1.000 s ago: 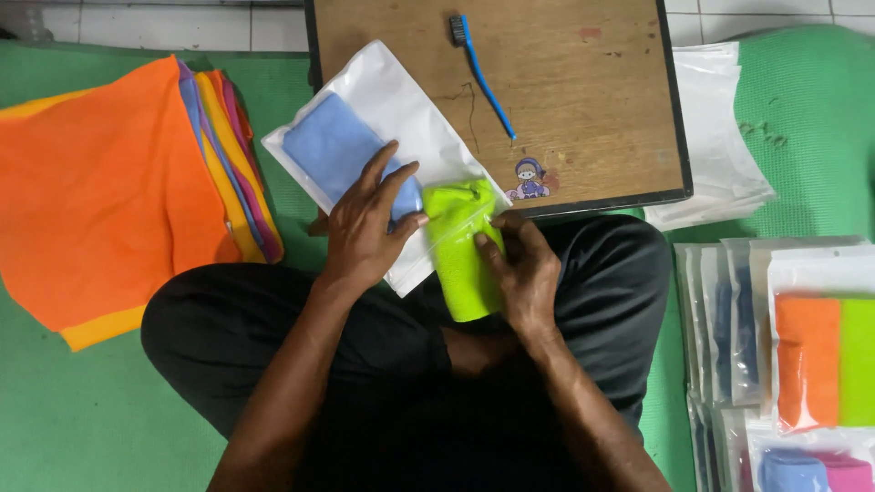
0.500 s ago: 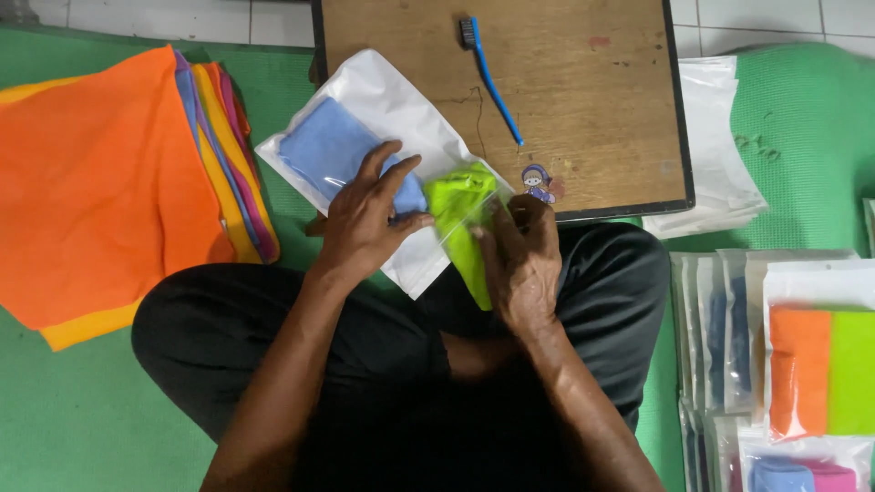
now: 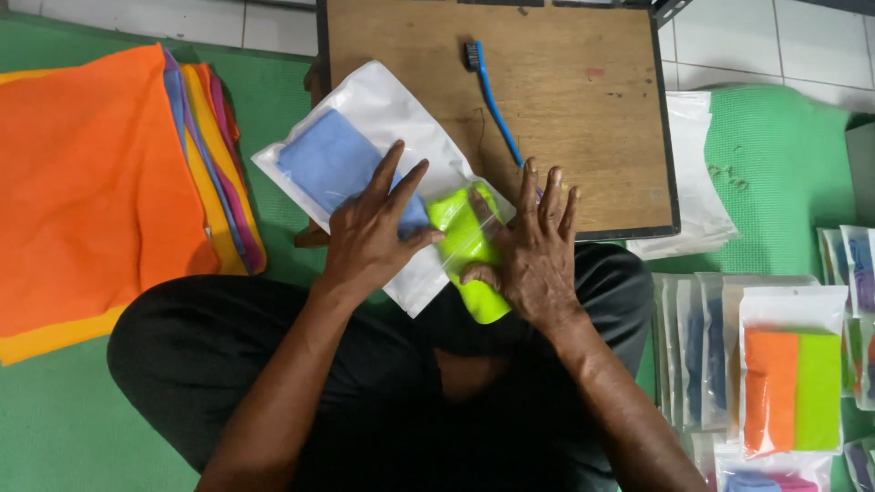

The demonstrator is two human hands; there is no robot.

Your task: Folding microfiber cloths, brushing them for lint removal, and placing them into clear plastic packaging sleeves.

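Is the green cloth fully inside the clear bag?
No: the green cloth sticks out of the clear bag near the right hand.

Left hand (image 3: pixel 369 239) flat on clear pouch (image 3: pixel 365 105) over blue cloth (image 3: pixel 324 159). Right hand (image 3: pixel 529 260) fingers spread, pressing lime green cloth (image 3: pixel 460 232) partway in the pouch mouth. Blue toothbrush (image 3: pixel 492 96) on wooden worktop (image 3: pixel 583 109). Orange cloth stack (image 3: pixel 82 182) left, filled pouches (image 3: pixel 791 378) right, green mat (image 3: pixel 775 182).

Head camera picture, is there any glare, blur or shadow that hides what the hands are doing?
Head view: even, soft light with no hard shadows; the clear pouch shows faint sheen over the blue cloth and green cloth, yet both read clearly; left hand and right hand are sharp; packed pouches at the right edge are cut off.
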